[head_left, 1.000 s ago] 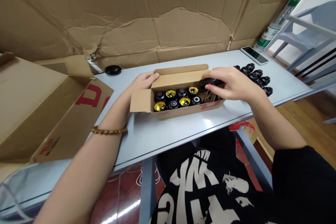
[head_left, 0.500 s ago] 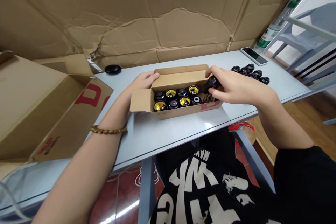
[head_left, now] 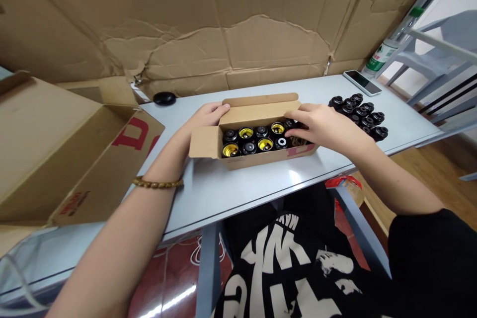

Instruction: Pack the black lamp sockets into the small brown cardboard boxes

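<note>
"Hands?"
"My left hand (head_left: pixel 209 113) clasps the small carton's (head_left: pixel 246 161) corner; my right hand (head_left: pixel 318 124), fingers parted, straddles a black cylindrical part (head_left: pixel 292 123) in its right end (gripped? can't tell)."
"Lettering?"
"Red D-like letter, large cardboard box (head_left: pixel 106 169)."

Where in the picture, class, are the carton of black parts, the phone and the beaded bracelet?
Carton of black parts (head_left: pixel 261 158): head view, on its front wall.
Phone (head_left: pixel 362 83): head view, on its dark screen.
Beaded bracelet (head_left: pixel 158 185): head view, on its beads.
</note>
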Demonstrator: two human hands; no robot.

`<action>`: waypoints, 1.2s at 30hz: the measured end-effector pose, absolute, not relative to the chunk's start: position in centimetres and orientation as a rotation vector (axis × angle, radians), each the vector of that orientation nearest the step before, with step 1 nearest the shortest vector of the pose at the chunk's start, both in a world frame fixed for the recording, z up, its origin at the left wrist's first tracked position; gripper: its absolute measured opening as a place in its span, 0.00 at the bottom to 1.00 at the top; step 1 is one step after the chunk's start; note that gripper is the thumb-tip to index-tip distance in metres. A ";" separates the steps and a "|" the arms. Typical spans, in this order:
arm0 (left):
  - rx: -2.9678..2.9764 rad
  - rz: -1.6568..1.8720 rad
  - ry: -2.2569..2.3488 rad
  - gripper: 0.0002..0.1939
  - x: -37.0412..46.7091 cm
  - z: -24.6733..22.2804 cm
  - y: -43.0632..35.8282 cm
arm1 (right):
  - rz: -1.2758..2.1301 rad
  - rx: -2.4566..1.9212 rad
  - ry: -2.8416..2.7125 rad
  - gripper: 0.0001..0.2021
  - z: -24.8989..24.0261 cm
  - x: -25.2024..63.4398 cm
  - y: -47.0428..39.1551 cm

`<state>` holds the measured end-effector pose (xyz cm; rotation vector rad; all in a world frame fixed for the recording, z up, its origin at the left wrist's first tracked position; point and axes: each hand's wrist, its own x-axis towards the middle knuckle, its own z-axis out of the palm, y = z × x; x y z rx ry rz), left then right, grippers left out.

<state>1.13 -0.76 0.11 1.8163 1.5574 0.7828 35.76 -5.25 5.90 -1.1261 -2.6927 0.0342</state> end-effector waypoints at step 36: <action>1.855 0.819 1.574 0.26 1.0 -0.1 -0.8 | 0.097 -0.829 -2.627 0.12 5.9 36.5 -5.7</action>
